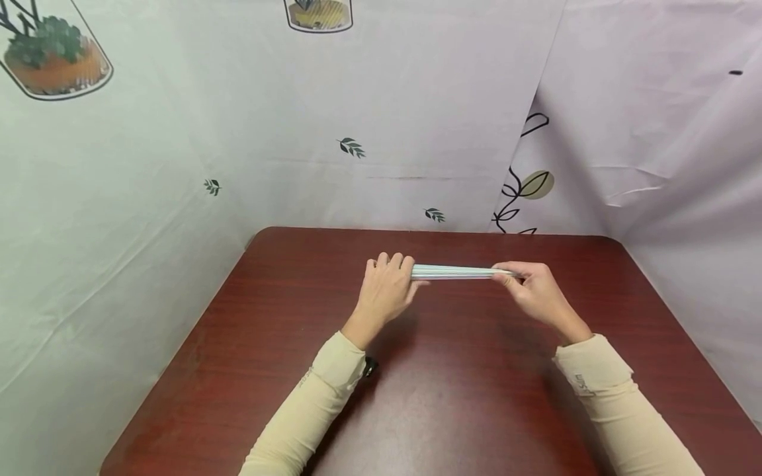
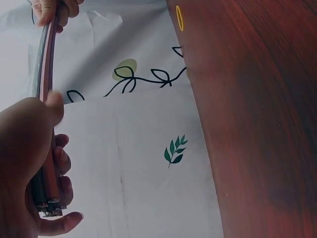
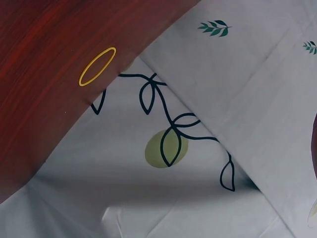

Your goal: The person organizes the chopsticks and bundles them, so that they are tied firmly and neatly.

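Held level above the table is a bundle of long, thin, pale sticks (image 1: 452, 272) that look like chopsticks, narrowing toward the right. My left hand (image 1: 388, 285) grips the thicker end. In the left wrist view the bundle (image 2: 48, 79) looks dark and pinkish, its blunt ends sticking out past the curled fingers of the left hand (image 2: 25, 144). The right hand (image 1: 536, 291) pinches the narrow end between thumb and fingers; it also shows at the top of the left wrist view (image 2: 58, 11). Neither hand nor sticks can be made out in the right wrist view.
A yellow loop like a rubber band (image 3: 97, 67) lies on the dark red wooden table (image 1: 250, 370) near its far edge; in the head view I cannot see it. White cloth (image 1: 297, 119) printed with leaves and jars hangs around the table's back and sides.
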A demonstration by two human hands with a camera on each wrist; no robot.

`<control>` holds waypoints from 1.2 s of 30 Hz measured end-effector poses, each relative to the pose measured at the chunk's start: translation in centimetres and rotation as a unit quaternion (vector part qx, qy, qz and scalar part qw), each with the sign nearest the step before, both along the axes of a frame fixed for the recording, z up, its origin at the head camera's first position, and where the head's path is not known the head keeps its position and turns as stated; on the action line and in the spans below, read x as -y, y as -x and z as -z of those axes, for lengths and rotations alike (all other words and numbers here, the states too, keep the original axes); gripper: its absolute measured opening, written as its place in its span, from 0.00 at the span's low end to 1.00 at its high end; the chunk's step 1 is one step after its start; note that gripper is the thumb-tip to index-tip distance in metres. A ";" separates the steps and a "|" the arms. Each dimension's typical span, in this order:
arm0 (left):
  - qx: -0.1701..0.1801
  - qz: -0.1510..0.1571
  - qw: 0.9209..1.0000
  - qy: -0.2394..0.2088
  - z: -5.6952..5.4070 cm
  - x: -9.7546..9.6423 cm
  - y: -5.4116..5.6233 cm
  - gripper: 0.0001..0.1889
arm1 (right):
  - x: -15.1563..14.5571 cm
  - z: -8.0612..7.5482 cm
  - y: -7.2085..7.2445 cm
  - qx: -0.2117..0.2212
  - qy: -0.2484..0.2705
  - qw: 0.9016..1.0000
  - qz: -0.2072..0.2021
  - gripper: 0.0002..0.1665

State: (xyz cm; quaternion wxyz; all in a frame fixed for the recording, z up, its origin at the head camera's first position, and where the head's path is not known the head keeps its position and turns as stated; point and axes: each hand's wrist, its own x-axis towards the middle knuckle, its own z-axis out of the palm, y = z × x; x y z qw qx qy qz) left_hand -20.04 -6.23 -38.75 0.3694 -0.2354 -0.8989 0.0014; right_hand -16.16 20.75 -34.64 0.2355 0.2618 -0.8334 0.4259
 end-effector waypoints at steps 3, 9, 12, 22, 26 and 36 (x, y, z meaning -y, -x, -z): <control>0.014 0.000 1.000 -0.004 0.0 -0.1 -0.1 0.26 | 0.0 0.1 0.0 -0.001 -0.001 1.000 0.001 0.06; -0.008 -0.015 1.000 0.012 -0.2 -0.1 -0.1 0.22 | 0.1 -0.1 0.0 0.008 0.000 1.000 -0.002 0.06; -0.031 -0.018 0.999 0.021 -0.4 -0.1 0.0 0.20 | 0.1 -0.1 0.0 0.008 0.002 1.000 -0.006 0.06; -0.024 -0.025 0.999 0.037 -0.7 -0.1 -0.2 0.17 | 0.2 0.1 0.1 -0.005 0.001 1.000 -0.008 0.08; -0.021 -0.015 0.999 0.033 -0.9 0.0 -0.3 0.18 | 0.3 0.0 0.0 -0.016 -0.003 1.000 -0.011 0.10; -0.011 0.001 1.000 0.021 -1.6 0.3 -0.3 0.19 | -1.7 2.1 2.5 -0.134 -0.137 0.981 0.001 0.10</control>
